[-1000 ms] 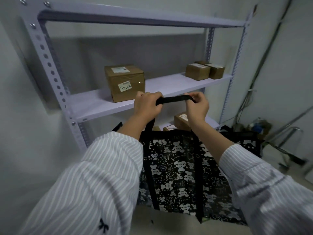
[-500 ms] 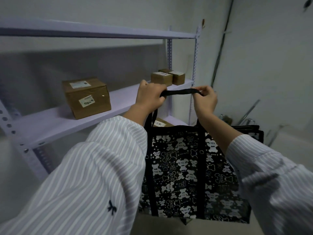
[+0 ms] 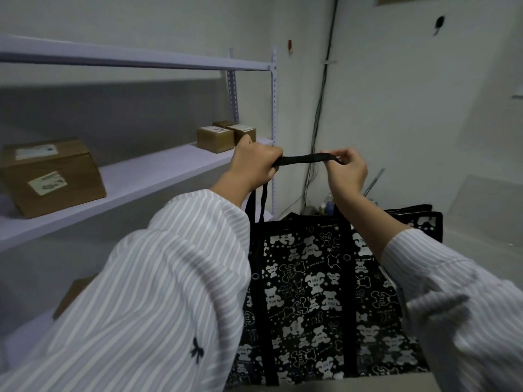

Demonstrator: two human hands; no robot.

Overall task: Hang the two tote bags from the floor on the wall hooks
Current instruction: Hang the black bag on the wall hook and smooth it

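A black tote bag (image 3: 305,292) printed with white bears hangs in the air in front of me. Its black handle strap (image 3: 304,159) is stretched level between my hands. My left hand (image 3: 252,165) is closed around the strap's left end, and my right hand (image 3: 346,171) pinches the right end. A small reddish wall hook (image 3: 289,46) sits high on the white wall, well above the strap. A second dark hook or mark (image 3: 439,22) shows on the wall at the upper right. Part of another bear-print bag (image 3: 421,222) shows behind my right forearm.
A pale metal shelf unit (image 3: 158,171) fills the left side, with a large cardboard box (image 3: 51,176) and small boxes (image 3: 223,135) on it. Cables (image 3: 318,114) run down the wall corner. Clutter lies on the floor at the corner below them.
My view has swung right, away from the shelves toward the white wall, and the hooks have come into view. Both hands have kept hold of the strap and carried the bag rightward.
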